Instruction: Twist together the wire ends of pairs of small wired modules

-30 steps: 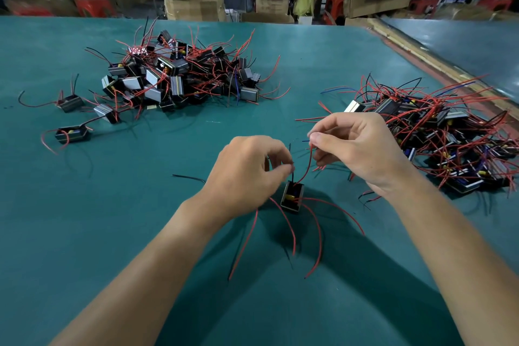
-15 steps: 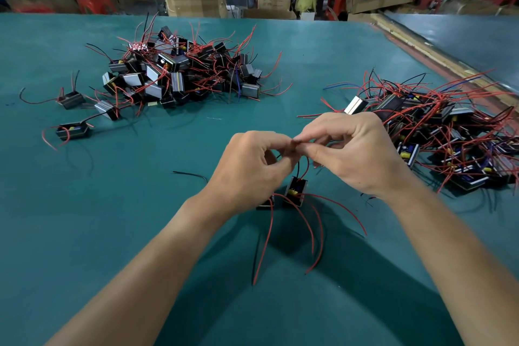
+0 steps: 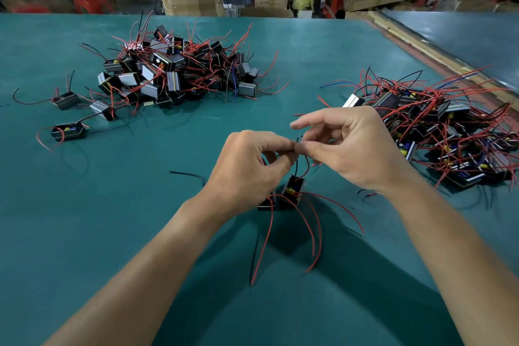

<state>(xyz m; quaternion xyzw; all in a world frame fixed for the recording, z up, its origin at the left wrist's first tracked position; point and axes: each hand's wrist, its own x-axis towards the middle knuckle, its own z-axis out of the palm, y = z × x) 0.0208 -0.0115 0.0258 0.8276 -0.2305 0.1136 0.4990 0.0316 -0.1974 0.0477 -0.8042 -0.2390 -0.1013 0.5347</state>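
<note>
Two small black modules [image 3: 292, 191] hang side by side just above the green table, under my hands, with red and black wires trailing down toward me. My left hand [image 3: 247, 168] pinches their upper wire ends [image 3: 298, 141] between thumb and forefinger. My right hand [image 3: 348, 149] meets it fingertip to fingertip, its thumb and middle finger pinching the same ends while the forefinger is lifted and stretched out. The joint itself is mostly hidden by my fingertips.
A heap of modules with red wires [image 3: 179, 73] lies at the far left, with a few stray ones [image 3: 67, 132] beside it. A second tangled heap [image 3: 438, 126] lies at the right. A loose black wire [image 3: 188, 175] lies left of my hands. Cardboard boxes [image 3: 193, 3] stand beyond the table [image 3: 84, 233].
My hands came together over the modules and now pinch the wire ends at one spot. My right forefinger has lifted off. The second module has come into view beside the first.
</note>
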